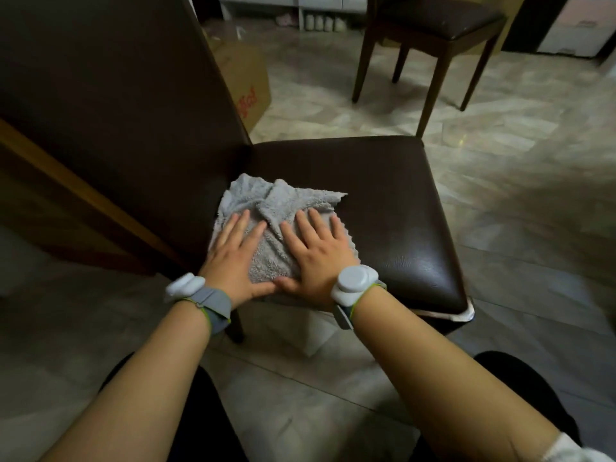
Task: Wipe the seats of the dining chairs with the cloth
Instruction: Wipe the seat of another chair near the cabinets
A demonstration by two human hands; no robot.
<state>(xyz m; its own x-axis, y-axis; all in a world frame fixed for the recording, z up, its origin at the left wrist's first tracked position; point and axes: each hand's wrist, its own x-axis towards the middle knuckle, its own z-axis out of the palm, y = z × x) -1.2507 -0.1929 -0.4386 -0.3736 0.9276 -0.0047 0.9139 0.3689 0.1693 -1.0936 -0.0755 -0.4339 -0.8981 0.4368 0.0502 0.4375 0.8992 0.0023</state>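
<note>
A dark brown dining chair stands in front of me, its leather seat [393, 208] facing me and its tall backrest [116, 95] on the left. A crumpled grey terry cloth [276, 201] lies on the left part of the seat, close to the backrest. My left hand [233, 258] and my right hand [316, 251] both press flat on the cloth, fingers spread, thumbs nearly touching. Each wrist carries a white device on a grey strap. A second dark chair [440, 25] stands farther back on the right.
A cardboard box [246, 78] with red lettering sits behind the near chair's backrest. A wooden table edge [66, 181] runs along the left. The floor is pale marble tile [516, 155]. White cabinets line the far wall. My knees show at the bottom.
</note>
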